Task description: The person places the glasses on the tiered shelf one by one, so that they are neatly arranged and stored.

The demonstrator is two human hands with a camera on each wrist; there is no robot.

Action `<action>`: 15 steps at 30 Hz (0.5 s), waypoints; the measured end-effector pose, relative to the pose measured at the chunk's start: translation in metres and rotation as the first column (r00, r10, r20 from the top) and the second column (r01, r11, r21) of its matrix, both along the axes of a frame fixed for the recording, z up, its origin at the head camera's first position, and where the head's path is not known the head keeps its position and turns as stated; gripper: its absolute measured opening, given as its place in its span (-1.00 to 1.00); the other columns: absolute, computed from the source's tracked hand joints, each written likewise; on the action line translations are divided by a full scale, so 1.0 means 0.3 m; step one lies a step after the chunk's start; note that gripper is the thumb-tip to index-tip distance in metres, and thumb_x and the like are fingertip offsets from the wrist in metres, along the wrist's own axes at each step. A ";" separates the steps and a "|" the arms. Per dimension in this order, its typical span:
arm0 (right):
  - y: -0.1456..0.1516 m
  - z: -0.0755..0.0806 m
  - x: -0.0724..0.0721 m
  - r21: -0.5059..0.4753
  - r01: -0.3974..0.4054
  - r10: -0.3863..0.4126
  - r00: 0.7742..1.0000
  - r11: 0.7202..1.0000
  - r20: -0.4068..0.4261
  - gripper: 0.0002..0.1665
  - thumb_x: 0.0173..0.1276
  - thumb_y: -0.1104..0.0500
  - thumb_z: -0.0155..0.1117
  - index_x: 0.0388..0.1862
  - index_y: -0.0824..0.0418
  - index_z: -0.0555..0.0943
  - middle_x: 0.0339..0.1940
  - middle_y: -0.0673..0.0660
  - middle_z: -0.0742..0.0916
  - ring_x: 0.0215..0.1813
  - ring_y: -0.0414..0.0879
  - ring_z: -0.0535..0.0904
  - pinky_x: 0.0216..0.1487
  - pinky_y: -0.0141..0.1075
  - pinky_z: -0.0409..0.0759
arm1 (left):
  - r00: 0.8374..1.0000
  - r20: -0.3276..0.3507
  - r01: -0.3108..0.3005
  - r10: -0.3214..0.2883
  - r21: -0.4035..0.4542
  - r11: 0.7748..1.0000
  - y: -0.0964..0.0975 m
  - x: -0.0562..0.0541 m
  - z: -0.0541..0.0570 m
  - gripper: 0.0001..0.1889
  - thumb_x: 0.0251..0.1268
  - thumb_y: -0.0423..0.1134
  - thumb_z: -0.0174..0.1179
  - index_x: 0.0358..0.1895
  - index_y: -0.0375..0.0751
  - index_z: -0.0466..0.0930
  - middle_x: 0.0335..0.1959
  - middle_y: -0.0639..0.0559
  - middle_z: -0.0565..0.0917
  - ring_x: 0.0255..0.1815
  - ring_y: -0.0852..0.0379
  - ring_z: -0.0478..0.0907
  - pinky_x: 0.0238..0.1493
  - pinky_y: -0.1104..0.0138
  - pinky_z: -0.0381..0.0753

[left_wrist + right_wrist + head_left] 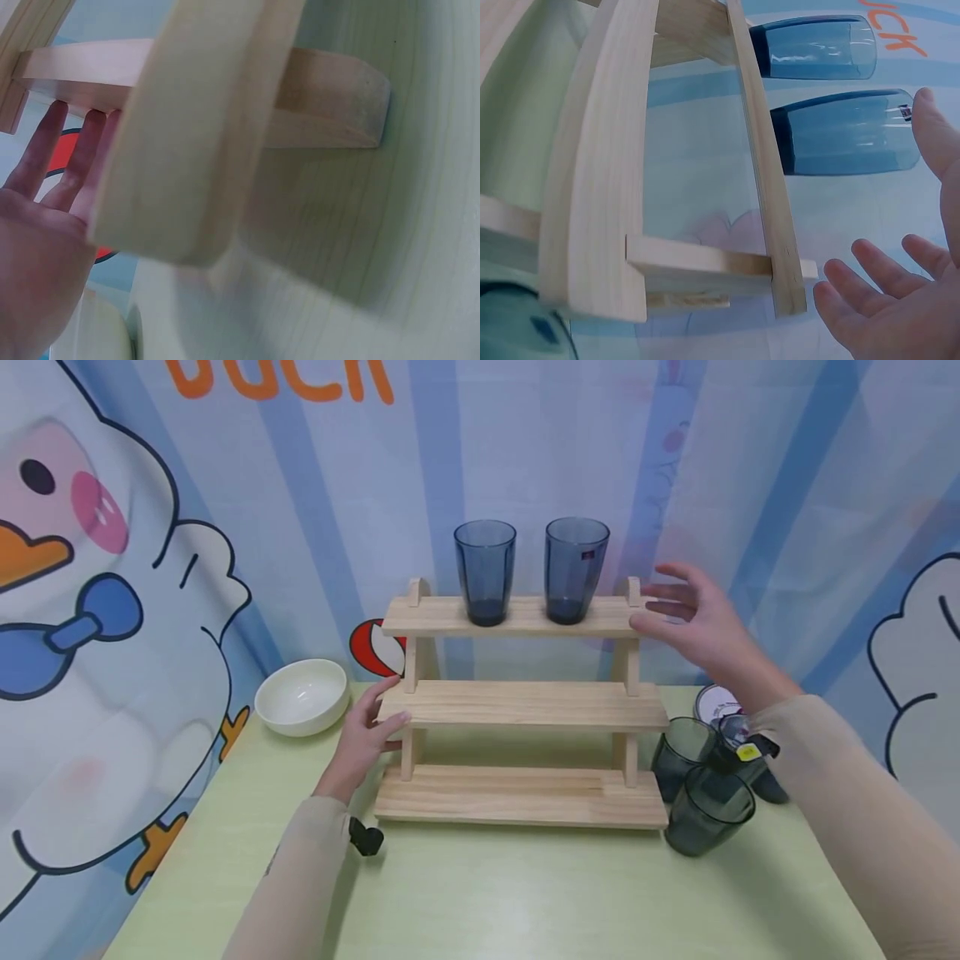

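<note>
A three-tier wooden display rack [525,703] stands on the table, with two blue drinking glasses [485,572] upright on its top shelf. My left hand [362,745] holds the left end of the middle shelf, thumb at its front edge. In the left wrist view, the fingers [77,161] reach behind that shelf to the side upright; the thumb is hidden there. At the top shelf's right end is my right hand [697,618], fingers spread and holding nothing. The right wrist view shows its fingertips close to the shelf end, beside the right-hand glass [847,133].
Several dark glasses [708,810] crowd the rack's lower right side, partly under the right forearm. A round white-lidded thing [715,702] lies behind them. On the left, a white bowl [302,697] sits near the table's back edge. A printed curtain [337,510] hangs close behind.
</note>
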State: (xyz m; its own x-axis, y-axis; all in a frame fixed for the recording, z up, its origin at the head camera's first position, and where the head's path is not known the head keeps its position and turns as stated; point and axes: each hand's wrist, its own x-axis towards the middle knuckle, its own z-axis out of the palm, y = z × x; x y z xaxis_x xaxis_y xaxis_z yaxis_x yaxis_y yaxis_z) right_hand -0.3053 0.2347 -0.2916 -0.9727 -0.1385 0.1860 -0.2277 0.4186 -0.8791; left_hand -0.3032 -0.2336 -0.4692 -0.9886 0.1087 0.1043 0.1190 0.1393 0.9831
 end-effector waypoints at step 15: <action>0.171 -0.102 0.189 0.168 0.039 -0.026 0.996 0.985 -0.080 -0.05 0.47 0.03 0.45 0.69 -0.07 0.16 0.56 0.19 0.47 0.53 0.08 0.42 0.21 -0.65 0.49 | 1.000 -0.016 -0.001 0.001 0.016 1.000 -0.005 -0.002 -0.004 -0.32 0.52 -0.15 0.30 0.62 0.21 0.28 0.52 -0.20 0.41 0.29 -0.31 0.54 0.06 -0.13 0.74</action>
State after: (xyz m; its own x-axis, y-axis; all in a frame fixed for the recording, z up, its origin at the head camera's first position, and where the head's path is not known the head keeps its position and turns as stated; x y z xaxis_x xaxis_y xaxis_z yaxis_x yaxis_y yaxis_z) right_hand -0.2486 0.2860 -0.3224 -0.9609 -0.1429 0.2373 -0.2759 0.5684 -0.7751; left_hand -0.3037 -0.2351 -0.4705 -0.9868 0.1062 0.1223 0.1351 0.1241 0.9830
